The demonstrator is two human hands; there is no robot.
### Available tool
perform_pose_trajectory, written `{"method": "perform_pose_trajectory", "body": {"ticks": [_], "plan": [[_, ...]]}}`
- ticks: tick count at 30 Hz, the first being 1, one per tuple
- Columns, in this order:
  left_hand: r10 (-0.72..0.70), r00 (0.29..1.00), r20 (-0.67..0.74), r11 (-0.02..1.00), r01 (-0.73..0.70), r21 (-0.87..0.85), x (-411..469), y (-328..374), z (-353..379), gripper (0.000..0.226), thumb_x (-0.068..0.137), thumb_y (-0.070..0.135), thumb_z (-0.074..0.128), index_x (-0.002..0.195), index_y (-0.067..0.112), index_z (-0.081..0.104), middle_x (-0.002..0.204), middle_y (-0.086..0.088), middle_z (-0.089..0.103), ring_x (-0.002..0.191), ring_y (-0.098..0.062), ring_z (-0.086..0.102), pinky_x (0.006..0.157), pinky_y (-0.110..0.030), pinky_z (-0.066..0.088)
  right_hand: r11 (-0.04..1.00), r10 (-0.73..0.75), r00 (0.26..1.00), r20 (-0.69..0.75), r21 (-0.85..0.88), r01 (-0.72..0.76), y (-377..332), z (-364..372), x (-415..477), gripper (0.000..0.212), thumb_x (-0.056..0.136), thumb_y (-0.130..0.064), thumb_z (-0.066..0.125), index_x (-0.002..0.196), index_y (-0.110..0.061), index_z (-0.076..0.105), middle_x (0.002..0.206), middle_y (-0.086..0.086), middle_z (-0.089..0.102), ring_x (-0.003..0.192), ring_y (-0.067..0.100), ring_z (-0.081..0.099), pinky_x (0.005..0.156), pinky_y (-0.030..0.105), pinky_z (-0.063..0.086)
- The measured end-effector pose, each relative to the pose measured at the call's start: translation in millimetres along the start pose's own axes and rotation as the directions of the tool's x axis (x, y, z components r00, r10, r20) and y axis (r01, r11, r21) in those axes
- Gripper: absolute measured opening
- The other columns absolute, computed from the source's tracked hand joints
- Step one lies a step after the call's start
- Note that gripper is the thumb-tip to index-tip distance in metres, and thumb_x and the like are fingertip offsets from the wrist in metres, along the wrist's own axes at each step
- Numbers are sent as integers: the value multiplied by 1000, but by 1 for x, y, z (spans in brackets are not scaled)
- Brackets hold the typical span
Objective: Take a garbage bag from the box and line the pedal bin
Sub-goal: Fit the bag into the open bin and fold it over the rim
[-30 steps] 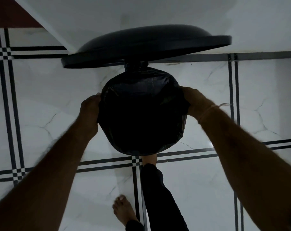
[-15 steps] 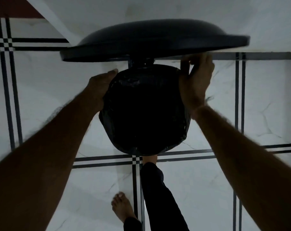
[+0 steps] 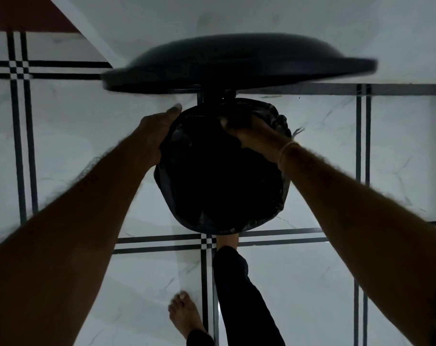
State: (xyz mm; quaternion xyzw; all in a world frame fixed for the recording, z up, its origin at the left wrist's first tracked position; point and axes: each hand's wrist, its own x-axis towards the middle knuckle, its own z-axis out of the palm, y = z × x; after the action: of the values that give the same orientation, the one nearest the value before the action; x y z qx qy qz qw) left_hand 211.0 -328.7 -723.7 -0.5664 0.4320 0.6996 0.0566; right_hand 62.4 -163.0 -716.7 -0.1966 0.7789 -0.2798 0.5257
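Observation:
The round pedal bin (image 3: 162,181) stands on the floor in the middle of the head view, its black lid (image 3: 237,63) raised behind it. A black garbage bag (image 3: 224,186) lies over the bin's mouth and is folded down around the rim. My left hand (image 3: 157,131) presses flat against the bag at the rim's left side. My right hand (image 3: 252,133) reaches over the far right part of the rim, fingers on the bag near the hinge. The garbage bag box is not in view.
White marble floor tiles with black double lines (image 3: 262,237) surround the bin. One foot (image 3: 228,243) rests at the bin's front where the pedal is, the other bare foot (image 3: 184,313) stands behind it. A white wall (image 3: 311,21) rises behind the lid.
My right hand came down from under the lid's edge onto the far right rim of the bag. My left hand stayed at the rim's left side.

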Motion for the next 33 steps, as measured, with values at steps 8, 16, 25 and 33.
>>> {"method": "perform_pose_trajectory", "body": {"ticks": [8,16,25,33], "plan": [[54,998,18,998,-53,-46,-13,-13,-12,38,100,35,62,119,4,71,111,-9,73,102,-24,69,90,-32,57,948,-312,793,-523,-120,294,28,6,-47,17,95,-17,63,104,-12,77,102,5,78,95,24,74,89,42,60],[-19,993,-120,999,13,-47,-47,-52,-27,24,101,41,58,86,25,66,89,6,65,78,-13,59,71,-29,47,897,336,809,-481,425,-121,62,-24,-51,44,100,-48,55,71,-16,62,73,2,58,74,22,56,65,31,46],[40,963,-268,995,-63,-76,-73,-67,-17,26,99,47,58,88,24,64,90,5,64,89,-16,58,77,-31,47,854,330,837,-437,516,-68,56,-25,-79,35,106,-37,50,98,-8,68,102,13,66,97,26,62,82,37,48],[256,956,-146,863,-294,-411,-165,31,-13,76,95,74,36,156,29,39,159,-2,41,143,-19,42,117,-47,34,606,65,903,-425,736,302,-54,-80,-158,59,100,-65,42,143,-25,53,141,4,53,129,25,55,112,46,47]]}}
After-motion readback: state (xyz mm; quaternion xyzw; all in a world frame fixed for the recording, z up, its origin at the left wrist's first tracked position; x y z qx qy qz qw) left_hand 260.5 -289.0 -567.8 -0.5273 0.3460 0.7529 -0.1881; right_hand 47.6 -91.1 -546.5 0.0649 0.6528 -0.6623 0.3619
